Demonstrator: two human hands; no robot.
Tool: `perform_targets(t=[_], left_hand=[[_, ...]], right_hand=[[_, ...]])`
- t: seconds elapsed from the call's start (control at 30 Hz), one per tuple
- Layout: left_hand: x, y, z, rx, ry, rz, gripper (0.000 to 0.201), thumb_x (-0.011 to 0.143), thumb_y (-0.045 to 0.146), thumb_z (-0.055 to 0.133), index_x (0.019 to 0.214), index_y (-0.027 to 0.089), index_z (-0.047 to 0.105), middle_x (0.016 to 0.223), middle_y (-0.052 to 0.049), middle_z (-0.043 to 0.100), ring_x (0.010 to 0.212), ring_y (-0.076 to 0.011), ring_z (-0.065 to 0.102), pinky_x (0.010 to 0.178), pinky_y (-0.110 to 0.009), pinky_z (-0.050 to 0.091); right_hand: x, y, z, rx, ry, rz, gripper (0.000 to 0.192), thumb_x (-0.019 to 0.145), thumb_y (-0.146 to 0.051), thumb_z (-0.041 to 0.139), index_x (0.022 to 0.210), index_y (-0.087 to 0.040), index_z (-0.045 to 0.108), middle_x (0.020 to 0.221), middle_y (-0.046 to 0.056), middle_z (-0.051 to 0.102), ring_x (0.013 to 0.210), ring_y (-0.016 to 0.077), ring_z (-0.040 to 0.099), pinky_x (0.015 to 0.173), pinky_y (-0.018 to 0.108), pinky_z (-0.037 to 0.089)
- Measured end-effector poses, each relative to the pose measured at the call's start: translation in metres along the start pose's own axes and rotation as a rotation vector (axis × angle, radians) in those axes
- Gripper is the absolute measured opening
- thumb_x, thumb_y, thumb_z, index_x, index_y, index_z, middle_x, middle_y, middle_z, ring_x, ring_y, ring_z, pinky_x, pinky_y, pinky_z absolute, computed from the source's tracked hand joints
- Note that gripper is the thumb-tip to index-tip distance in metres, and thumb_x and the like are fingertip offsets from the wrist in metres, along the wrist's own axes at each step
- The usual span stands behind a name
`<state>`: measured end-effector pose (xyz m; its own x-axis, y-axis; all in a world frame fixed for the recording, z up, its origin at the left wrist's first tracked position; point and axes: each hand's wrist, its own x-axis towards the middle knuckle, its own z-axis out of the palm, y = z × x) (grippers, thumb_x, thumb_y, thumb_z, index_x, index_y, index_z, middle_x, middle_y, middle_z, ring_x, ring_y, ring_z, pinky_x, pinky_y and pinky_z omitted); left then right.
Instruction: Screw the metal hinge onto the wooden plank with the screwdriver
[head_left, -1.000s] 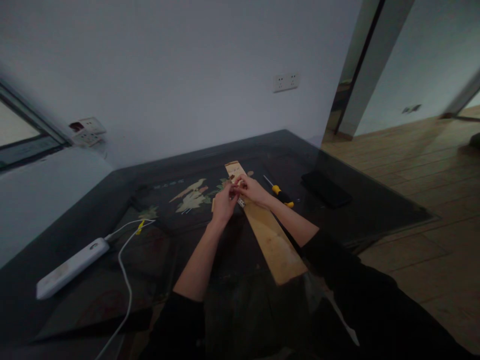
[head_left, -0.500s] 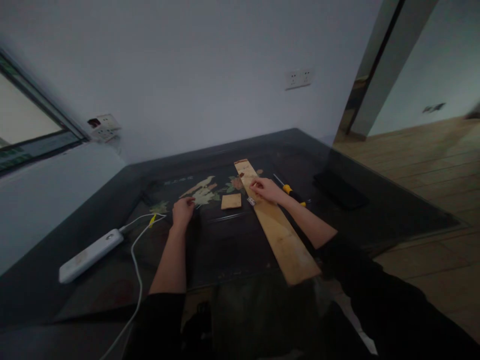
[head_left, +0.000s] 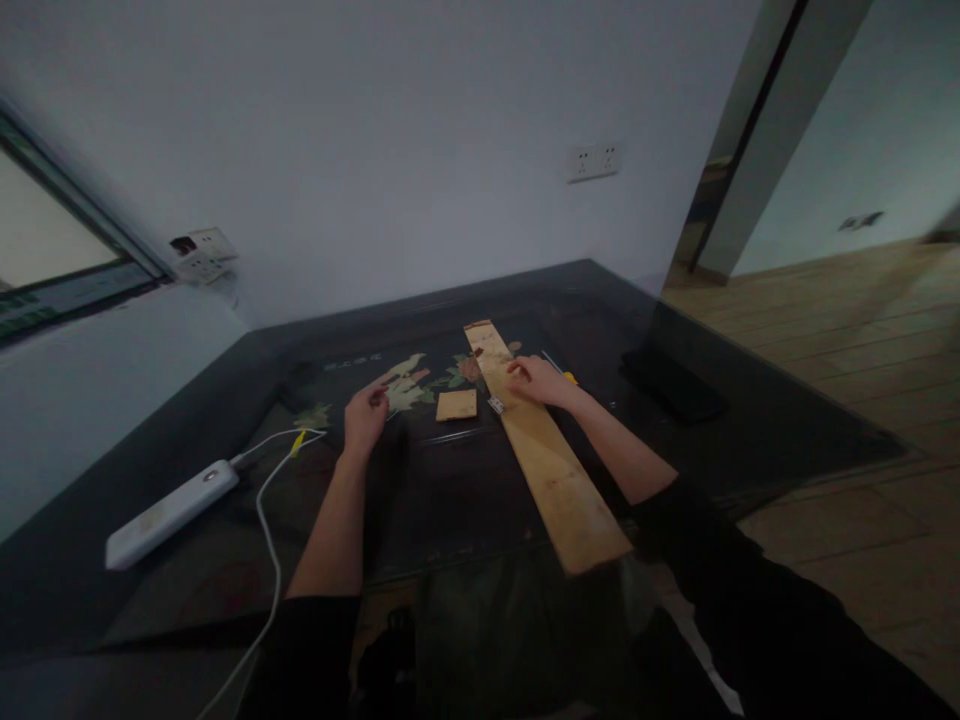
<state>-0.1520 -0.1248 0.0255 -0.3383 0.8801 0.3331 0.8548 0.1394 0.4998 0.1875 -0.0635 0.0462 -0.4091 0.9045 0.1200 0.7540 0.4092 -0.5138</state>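
A long wooden board (head_left: 559, 480) lies lengthwise on the dark table, running away from me. At its left edge sits a small metal hinge (head_left: 496, 405). Above the board, just beyond the hinge, is my right hand (head_left: 538, 381), its fingers bent together in a pinch; whatever they hold is too small to make out. My left hand (head_left: 365, 418) hovers over the table left of a small square wooden piece (head_left: 457, 405). Its fingers are curled with thumb and fingertips close, and any content is hidden. Behind my right wrist, a screwdriver (head_left: 571, 378) with a yellow-and-black handle is partly covered.
On the left, a white power bank (head_left: 172, 512) trails a white cable (head_left: 271, 540) with a yellow tie. A black phone-like slab (head_left: 673, 385) lies to the right. The dark table (head_left: 450, 510) has a flower print and meets the wall (head_left: 420, 180) at the back.
The whole view has shifted slightly. My left hand has turned and lifted a little, and my right hand has moved slightly right over the board, covering more of the screwdriver.
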Motion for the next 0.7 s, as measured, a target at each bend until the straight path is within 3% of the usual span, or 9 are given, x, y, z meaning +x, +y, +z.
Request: perform_targets(t=[0.1,0.23,0.3,0.43,0.7], left_hand=[[-0.007,0.04,0.008,-0.22,-0.017,0.09,0.028,0.087,0.023,0.054,0.108,0.015,0.072,0.107,-0.011,0.075,0.09,-0.023,0.07,0.085,-0.036,0.055],[-0.023,0.099,0.039,-0.344,-0.264,0.322,0.022,0.083,0.02,0.062,0.102,0.017,0.073,0.106,-0.01,0.074,0.096,-0.0223,0.068,0.088,-0.036,0.054],[-0.031,0.118,0.057,-0.32,-0.316,0.373,0.025,0.078,0.018,0.069,0.103,0.017,0.072,0.107,-0.01,0.072,0.101,-0.0236,0.067,0.094,-0.039,0.052],[-0.045,0.128,0.08,-0.34,-0.313,0.376,0.02,0.078,0.016,0.071,0.098,0.017,0.07,0.103,-0.009,0.07,0.101,-0.0227,0.065,0.091,-0.038,0.053],[-0.054,0.123,0.083,-0.34,-0.282,0.545,0.013,0.08,0.011,0.066,0.091,0.017,0.067,0.102,-0.007,0.067,0.104,-0.0216,0.062,0.097,-0.037,0.049]], right_hand=[[-0.012,-0.007,0.005,-0.011,-0.027,-0.032,0.059,0.079,-0.04,0.072,0.131,-0.016,0.058,0.129,0.016,0.059,0.122,0.0295,0.053,0.103,0.041,0.037],[-0.027,-0.018,0.022,-0.01,-0.097,-0.028,0.088,0.073,-0.048,0.077,0.149,-0.021,0.041,0.148,0.018,0.044,0.136,0.0367,0.039,0.106,0.048,0.036],[-0.032,-0.023,0.029,-0.044,-0.109,-0.01,0.095,0.071,-0.048,0.08,0.151,-0.022,0.036,0.151,0.017,0.04,0.139,0.0385,0.033,0.106,0.051,0.036],[-0.038,-0.028,0.035,-0.116,-0.113,-0.001,0.096,0.073,-0.043,0.077,0.154,-0.018,0.031,0.151,0.018,0.04,0.14,0.0376,0.032,0.106,0.053,0.037],[-0.04,-0.031,0.038,-0.149,-0.066,0.015,0.086,0.075,-0.025,0.065,0.154,-0.021,0.03,0.149,0.014,0.044,0.137,0.0346,0.034,0.104,0.054,0.039]])
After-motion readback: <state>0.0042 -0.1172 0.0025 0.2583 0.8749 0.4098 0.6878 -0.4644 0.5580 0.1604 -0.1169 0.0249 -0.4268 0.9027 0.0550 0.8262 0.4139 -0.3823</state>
